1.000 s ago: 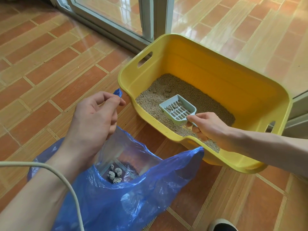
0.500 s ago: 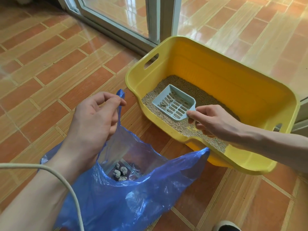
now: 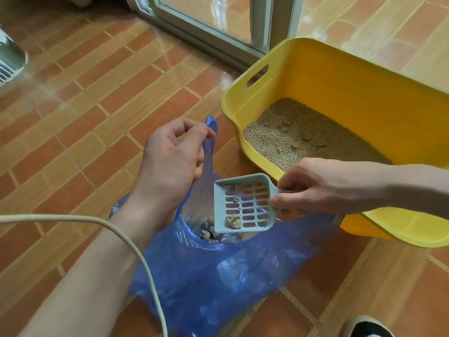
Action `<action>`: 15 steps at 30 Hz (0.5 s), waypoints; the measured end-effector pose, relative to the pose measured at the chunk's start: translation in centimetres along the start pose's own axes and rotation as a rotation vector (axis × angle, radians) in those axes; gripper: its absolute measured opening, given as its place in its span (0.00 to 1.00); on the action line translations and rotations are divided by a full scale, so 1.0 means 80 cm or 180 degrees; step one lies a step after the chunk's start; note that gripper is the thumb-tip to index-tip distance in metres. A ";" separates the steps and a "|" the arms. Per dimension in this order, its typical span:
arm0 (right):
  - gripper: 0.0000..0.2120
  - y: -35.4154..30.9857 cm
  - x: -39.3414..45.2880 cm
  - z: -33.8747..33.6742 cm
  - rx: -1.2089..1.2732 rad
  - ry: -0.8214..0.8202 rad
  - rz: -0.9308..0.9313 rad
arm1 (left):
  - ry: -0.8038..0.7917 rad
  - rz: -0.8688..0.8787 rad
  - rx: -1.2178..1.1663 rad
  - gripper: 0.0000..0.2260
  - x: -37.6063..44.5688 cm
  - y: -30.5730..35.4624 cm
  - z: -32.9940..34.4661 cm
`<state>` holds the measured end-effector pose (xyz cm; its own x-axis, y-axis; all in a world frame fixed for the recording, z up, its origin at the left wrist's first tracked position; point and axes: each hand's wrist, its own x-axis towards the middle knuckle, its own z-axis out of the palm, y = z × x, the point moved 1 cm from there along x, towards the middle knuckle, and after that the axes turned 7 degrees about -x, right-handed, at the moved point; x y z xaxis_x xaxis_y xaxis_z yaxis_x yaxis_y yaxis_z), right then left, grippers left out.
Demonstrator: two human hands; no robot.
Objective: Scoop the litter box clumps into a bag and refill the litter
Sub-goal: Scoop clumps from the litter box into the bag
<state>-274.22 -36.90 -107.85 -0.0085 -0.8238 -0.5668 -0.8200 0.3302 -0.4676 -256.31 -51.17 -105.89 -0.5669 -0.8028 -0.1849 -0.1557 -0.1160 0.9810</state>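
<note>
Clumps, three, on one scoop pinched by right hand; left hand pinches bag

The right hand pinches the handle of a pale blue slotted plastic scoop, whose pan extends past the fingertips, over the open mouth of a translucent blue plastic bag. A beige litter clump lies at the pan's far lip, two smaller bits nearer the fingers. The left hand pinches the bag's handle up between thumb and forefinger. Behind the right fingers sits a yellow plastic litter box of tan granular litter. Grey clumps lie inside the bag.
</note>
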 end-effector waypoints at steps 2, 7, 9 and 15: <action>0.19 -0.009 0.008 0.011 -0.0256 0.0054 -0.0001 | 0.0003 -0.0002 0.0027 0.10 -0.002 0.002 -0.001; 0.19 -0.024 0.036 0.044 -0.0892 0.0258 0.0126 | 0.0032 0.0020 0.0044 0.09 -0.009 0.006 -0.003; 0.17 -0.032 0.046 0.056 -0.1215 0.0382 0.0106 | 0.0048 0.0023 0.0076 0.09 -0.010 0.006 -0.004; 0.09 -0.047 0.073 0.079 -0.2333 0.0797 -0.0187 | 0.0082 -0.0002 0.0080 0.09 -0.012 0.005 -0.003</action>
<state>-267.58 -40.07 -113.69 -0.0110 -0.9389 -0.3440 -0.9915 -0.0343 0.1253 -255.65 -50.60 -105.32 -0.5458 -0.8176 -0.1837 -0.1766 -0.1021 0.9790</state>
